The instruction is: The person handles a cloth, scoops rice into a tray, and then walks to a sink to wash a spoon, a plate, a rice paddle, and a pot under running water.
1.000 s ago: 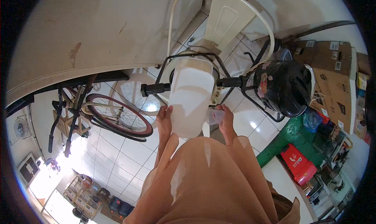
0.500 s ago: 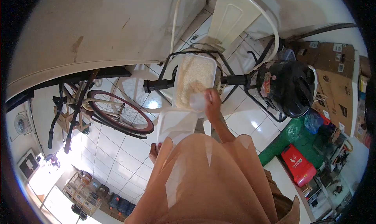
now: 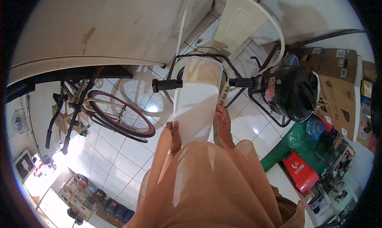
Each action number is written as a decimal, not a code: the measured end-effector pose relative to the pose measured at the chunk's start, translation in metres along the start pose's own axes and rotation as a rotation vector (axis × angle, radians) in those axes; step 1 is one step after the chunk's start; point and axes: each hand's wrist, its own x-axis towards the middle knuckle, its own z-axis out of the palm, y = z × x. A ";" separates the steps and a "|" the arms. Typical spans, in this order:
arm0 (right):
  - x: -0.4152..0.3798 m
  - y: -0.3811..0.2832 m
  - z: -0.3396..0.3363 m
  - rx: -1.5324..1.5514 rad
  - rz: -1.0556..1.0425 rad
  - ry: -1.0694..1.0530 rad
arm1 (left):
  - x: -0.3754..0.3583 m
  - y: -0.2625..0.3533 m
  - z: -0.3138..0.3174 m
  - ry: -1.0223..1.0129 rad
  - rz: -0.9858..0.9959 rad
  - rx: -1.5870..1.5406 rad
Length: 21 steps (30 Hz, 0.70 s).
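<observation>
A long white plastic container [image 3: 219,70] of pale grains that look like rice [image 3: 203,68] stands before me. Its white lid [image 3: 195,108] lies over the nearer part, while the grains still show at the far end. My left hand [image 3: 174,137] grips the lid's near left edge, thumb on top. On the opposite side, my right hand [image 3: 223,123] has its fingers against the lid's right edge; whether it also touches the container is hidden. The clear cup is out of sight.
Black bars with thick ends [image 3: 167,85] flank the container. To the right are a black lidded pot [image 3: 292,92] and cardboard boxes [image 3: 338,92]. A bicycle [image 3: 119,112] stands left on white tiles. A red container [image 3: 299,170] lies at lower right.
The lid has moved forward from beside my body onto the container, covering much of the grain. My right hand has let go of the clear cup and come back to the lid's edge.
</observation>
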 end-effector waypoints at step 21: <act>0.036 0.062 -0.007 -0.370 -0.128 0.206 | 0.078 0.016 0.077 -0.127 0.207 0.224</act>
